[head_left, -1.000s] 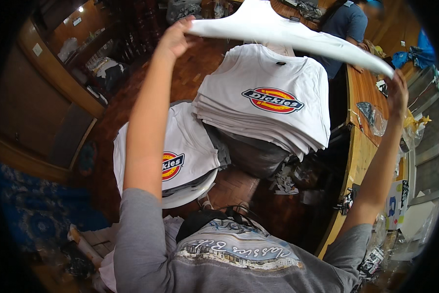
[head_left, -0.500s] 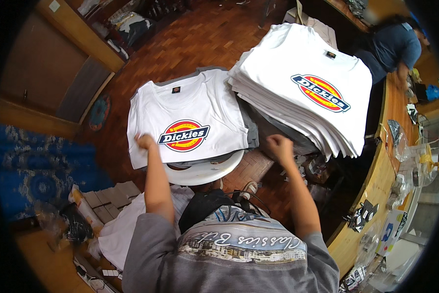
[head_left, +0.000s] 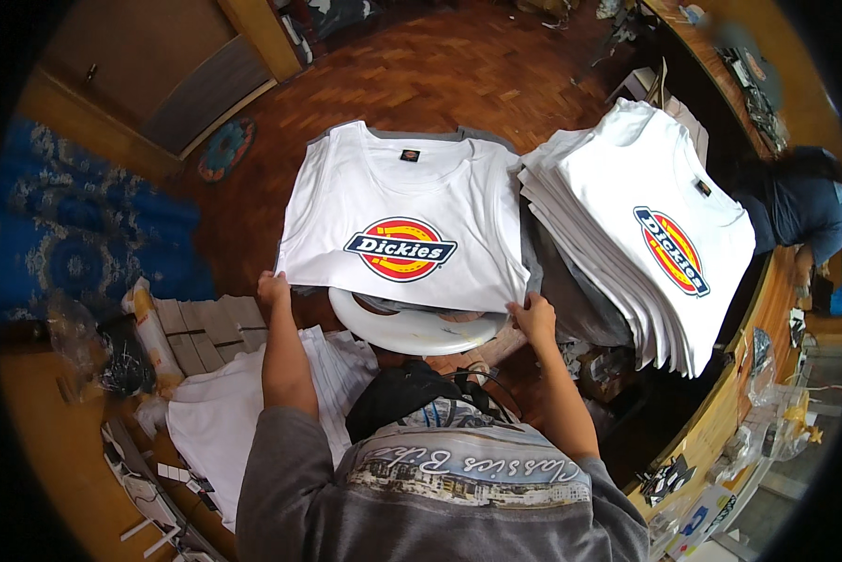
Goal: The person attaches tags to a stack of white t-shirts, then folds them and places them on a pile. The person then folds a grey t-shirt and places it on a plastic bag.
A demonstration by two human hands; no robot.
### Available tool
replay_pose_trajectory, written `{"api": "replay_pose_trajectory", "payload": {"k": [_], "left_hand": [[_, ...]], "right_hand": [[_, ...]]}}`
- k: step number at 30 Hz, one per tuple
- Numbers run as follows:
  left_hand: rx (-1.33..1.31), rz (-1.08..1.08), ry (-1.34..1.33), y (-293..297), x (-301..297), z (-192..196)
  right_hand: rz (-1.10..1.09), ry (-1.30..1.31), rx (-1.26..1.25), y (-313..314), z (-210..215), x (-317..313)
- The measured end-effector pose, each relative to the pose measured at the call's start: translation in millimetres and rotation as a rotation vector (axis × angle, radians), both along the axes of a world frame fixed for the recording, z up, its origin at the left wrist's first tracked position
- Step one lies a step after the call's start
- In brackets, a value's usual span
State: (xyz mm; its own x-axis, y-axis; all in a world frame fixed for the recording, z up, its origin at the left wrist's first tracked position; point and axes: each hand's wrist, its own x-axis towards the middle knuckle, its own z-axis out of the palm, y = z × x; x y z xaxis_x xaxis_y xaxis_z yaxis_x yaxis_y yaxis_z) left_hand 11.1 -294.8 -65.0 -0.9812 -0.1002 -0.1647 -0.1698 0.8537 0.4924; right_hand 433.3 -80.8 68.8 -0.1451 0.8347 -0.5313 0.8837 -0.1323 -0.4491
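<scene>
1. Nearest, the left hand (head_left: 273,287) is closed on the near left corner of a white shirt (head_left: 407,220); its fingers are curled under the hem.
2. At right, the right hand (head_left: 531,314) is pinched on the near right corner.
3. Beneath, the shirt is spread over a white stool (head_left: 412,330).
4. Farther right, a shirt stack (head_left: 646,225) is seen.

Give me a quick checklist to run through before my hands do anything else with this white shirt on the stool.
1. Left hand grips the near left corner of the white shirt: ok.
2. Right hand grips the near right corner: ok.
3. Shirt lies flat, print up: ok.
4. Shirt fully supported by the white stool: not ok, its sides overhang.
5. Stack of folded shirts on the right squared up: not ok, it fans out and leans.
6. What lies under the shirt: cannot tell.
</scene>
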Motion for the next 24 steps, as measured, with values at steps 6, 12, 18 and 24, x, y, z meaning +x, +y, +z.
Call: {"api": "replay_pose_trajectory", "payload": {"k": [6, 12, 18, 24], "left_hand": [[0.848, 0.199, -0.24, -38.5, -33.4, 81.9], [1.562, -0.108, -0.251, -13.3, -16.6, 282.4], [1.511, -0.904, -0.559, 172.7, 18.1, 358.6], [1.728, -1.462, -0.673, 329.9, 141.0, 455.2]], "right_hand": [[-0.17, 0.737, -0.385, -25.1, 69.4, 30.8], [-0.087, 1.216, 0.056, -25.5, 206.1, 115.6], [-0.073, 1.367, 0.19, 80.2, 268.5, 158.5], [-0.059, 1.332, 0.746, 121.7, 409.2, 293.8]]}}
